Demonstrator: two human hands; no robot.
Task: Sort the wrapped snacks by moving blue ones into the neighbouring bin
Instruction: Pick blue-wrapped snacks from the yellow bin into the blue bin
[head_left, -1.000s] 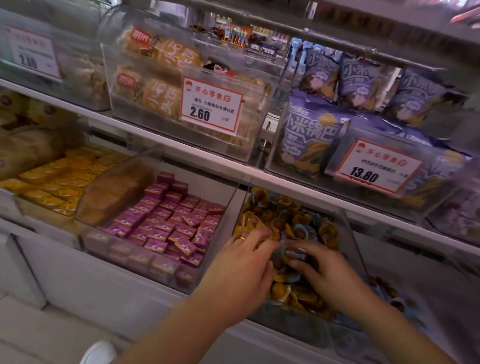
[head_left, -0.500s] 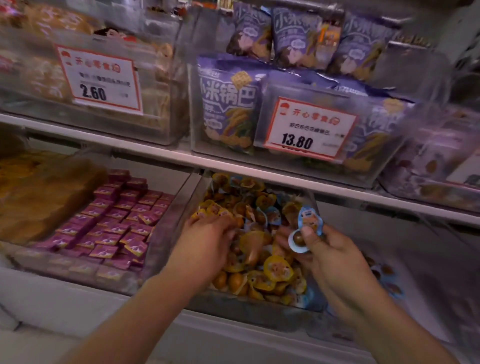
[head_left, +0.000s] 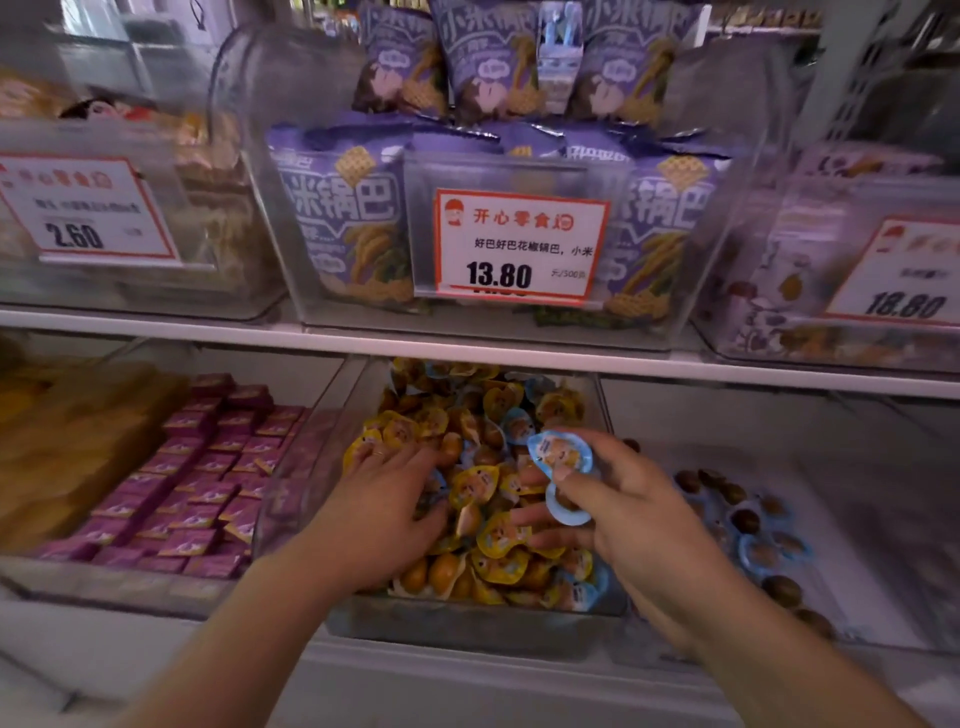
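A clear middle bin (head_left: 467, 618) on the lower shelf holds a heap of yellow wrapped snacks (head_left: 498, 535) mixed with a few blue ones (head_left: 517, 423). My right hand (head_left: 634, 514) pinches blue wrapped snacks (head_left: 561, 457) between thumb and fingers, lifted just above the heap at the bin's right side. My left hand (head_left: 384, 493) lies palm down on the pile at the left, fingers spread among the wrappers. The neighbouring bin (head_left: 857, 467) to the right holds several blue wrapped snacks (head_left: 753, 540) on its floor.
A bin of purple wrapped squares (head_left: 208, 478) sits to the left, with orange packs (head_left: 67, 441) beyond it. The white shelf edge (head_left: 467, 348) runs just above the bins, carrying tubs of purple snack bags (head_left: 343, 218) and price cards (head_left: 519, 244).
The view has swung right and closer. My right hand has lifted blue snacks out of the heap and holds them slightly higher and further right. My left hand stays on the pile.
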